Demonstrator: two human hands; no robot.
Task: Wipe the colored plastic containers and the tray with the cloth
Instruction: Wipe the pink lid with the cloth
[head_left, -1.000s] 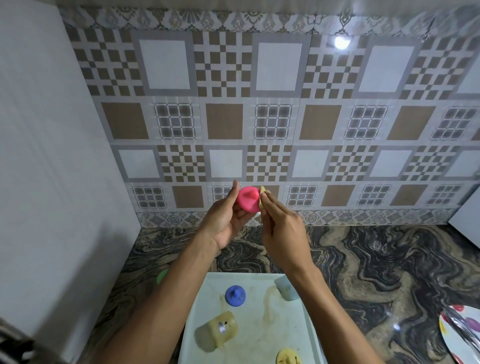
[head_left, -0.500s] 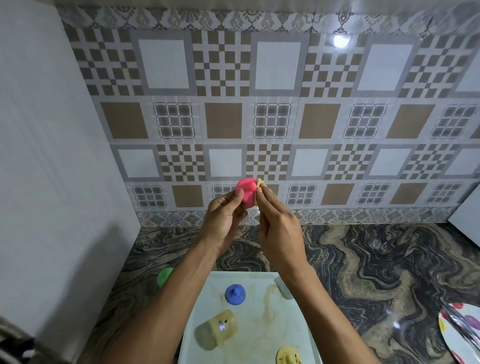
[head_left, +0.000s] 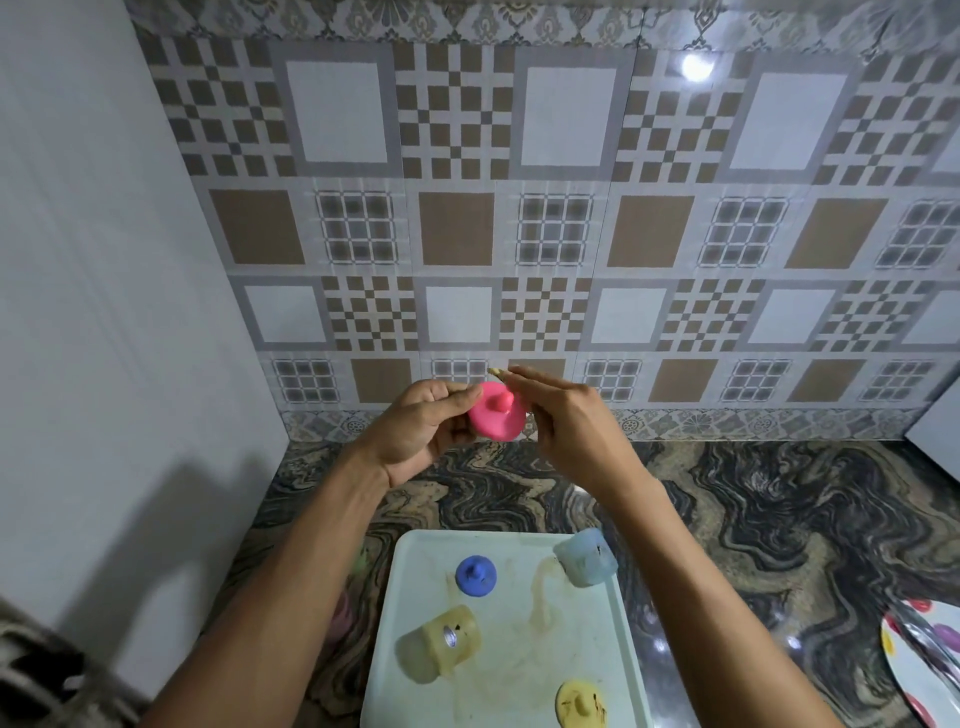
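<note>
On tray (head_left: 519, 675): yel. container (head_left: 441, 649), blue container (head_left: 587, 558)

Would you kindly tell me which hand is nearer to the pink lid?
Left. The left hand grips the pink lid by its left edge; the right hand, pinching a yellowish scrap, sits just right of it.

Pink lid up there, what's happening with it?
A person's left hand holds the pink lid over the counter, while the right hand seems to pinch a yellowish scrap, likely the cloth, beside it. Below, the stained tray holds a blue lid, a yellow lid, a yellowish container and a pale blue container.
</note>
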